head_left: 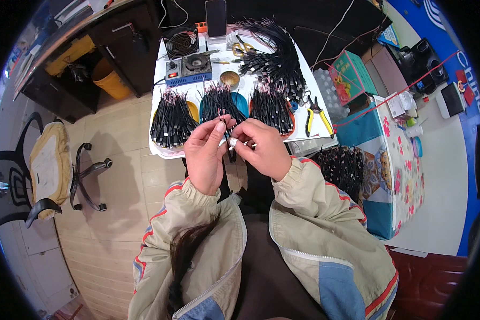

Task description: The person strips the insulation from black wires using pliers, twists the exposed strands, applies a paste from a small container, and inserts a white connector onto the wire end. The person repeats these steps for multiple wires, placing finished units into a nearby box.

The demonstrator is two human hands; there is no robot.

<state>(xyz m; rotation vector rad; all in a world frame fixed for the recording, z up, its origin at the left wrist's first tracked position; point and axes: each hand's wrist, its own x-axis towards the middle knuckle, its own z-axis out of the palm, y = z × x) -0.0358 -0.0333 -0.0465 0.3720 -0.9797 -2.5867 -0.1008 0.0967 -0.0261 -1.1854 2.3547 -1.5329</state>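
While both hands meet at the near edge of the table point(313, 88), midway along it, a thin black cable point(227, 133) runs between them with its pink end upward. The left hand point(205, 153) has thumb and fingertips pinched together on it, close below that end; the right hand point(266, 148), fingers curled and nearly closed, grips it lower down. At the right thumb shows a white piece point(232, 142), too small to make out.

Three trays crammed with similar cables line the near edge: the yellow tray point(193, 112) by the left corner, the blue tray point(241, 100) in the middle, partly behind the fingers, and the red tray point(292, 127) toward the right corner. Beside that one, near the right edge, lie yellow-handled pliers point(317, 118).

Toward the far left corner stands a fan point(181, 44), with a blue box point(189, 77) just nearer. A bowl point(230, 79) sits right of the box. The large bundle point(274, 58) spreads along the right edge, scissors point(243, 49) at its left. A phone point(216, 18) stands at the far edge.
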